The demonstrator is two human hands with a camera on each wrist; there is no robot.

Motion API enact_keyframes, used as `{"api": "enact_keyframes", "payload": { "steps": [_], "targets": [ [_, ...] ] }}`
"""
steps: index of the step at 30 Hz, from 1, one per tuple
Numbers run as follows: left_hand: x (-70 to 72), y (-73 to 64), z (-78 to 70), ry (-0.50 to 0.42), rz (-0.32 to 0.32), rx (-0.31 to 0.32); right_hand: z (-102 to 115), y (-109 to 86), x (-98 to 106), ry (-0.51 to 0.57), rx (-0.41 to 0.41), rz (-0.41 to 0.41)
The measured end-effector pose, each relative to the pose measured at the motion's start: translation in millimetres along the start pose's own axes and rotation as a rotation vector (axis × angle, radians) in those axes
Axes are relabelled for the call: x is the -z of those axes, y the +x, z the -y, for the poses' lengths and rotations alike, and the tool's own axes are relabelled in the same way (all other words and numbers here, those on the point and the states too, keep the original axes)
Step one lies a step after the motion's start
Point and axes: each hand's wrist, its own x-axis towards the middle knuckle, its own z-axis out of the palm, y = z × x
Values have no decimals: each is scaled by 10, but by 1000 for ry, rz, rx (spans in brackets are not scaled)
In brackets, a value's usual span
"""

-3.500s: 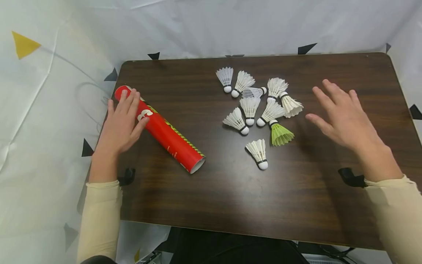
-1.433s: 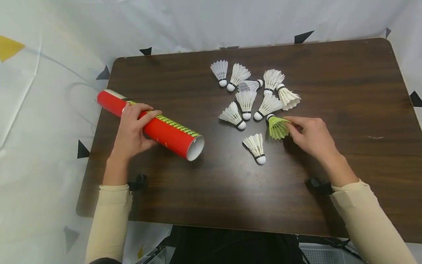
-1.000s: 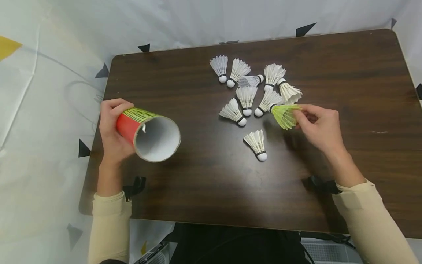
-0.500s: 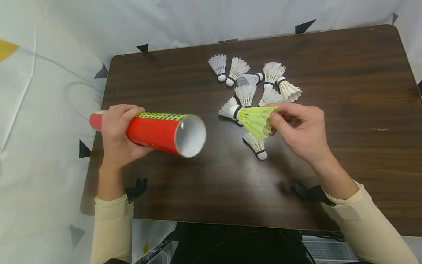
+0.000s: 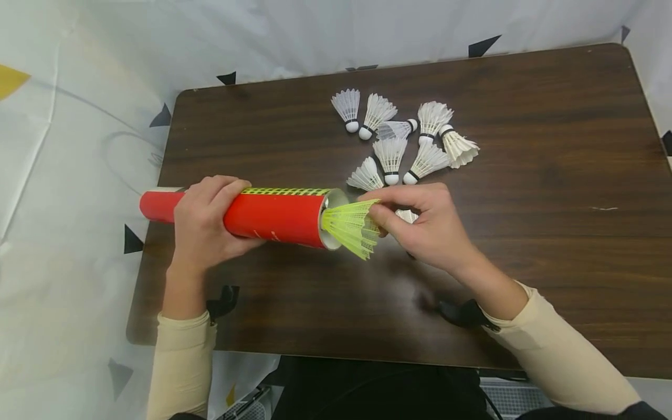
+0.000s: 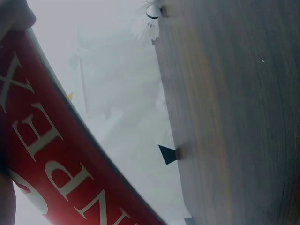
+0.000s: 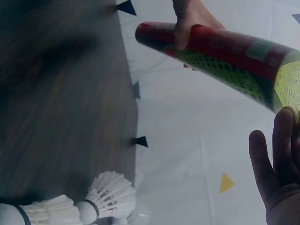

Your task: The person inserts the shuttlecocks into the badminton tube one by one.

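Note:
My left hand (image 5: 210, 221) grips a red shuttlecock tube (image 5: 278, 216) around its middle, holding it nearly level above the table with the mouth facing right. With thumb and fingers my right hand (image 5: 425, 224) pinches the skirt edge of a yellow-green shuttlecock (image 5: 353, 226). Its cork end is inside the tube's mouth and hidden there, while the skirt flares out beyond the rim. In the right wrist view the yellow skirt (image 7: 289, 84) sits at the tube's end. White lettering on the tube (image 6: 70, 178) fills the left wrist view's lower left.
Several white shuttlecocks (image 5: 389, 156) lie in a loose group at the back middle of the brown table (image 5: 551, 175). Another white shuttlecock (image 5: 406, 216) is mostly covered by my right hand. White sheeting (image 5: 315, 35) stands behind the table and along its left side.
My left hand has lifted the tube off the table and turned its mouth rightward. My right hand has picked up the yellow-green shuttlecock and carried it left, cork first, into the tube's mouth.

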Motion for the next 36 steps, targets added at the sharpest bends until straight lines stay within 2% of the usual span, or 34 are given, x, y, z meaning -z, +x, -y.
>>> {"api": "enact_keyframes", "payload": {
  "steps": [3,12,21,28,36],
  "targets": [
    [-2,-8,-11,-6,10,-8,-35,21,-57,13,27,19],
    [-1,-17,-27,-5,44,-4,-119,65,-123,-44,74,40],
    [-4,-20,-34,4,46,4,-164,82,-165,-144,191,28],
    [-23,-24,-40,5,56,20,-192,71,-210,-239,191,12],
    [-39,-16,-48,26,84,9,-230,81,-261,-332,210,0]
  ]
}}
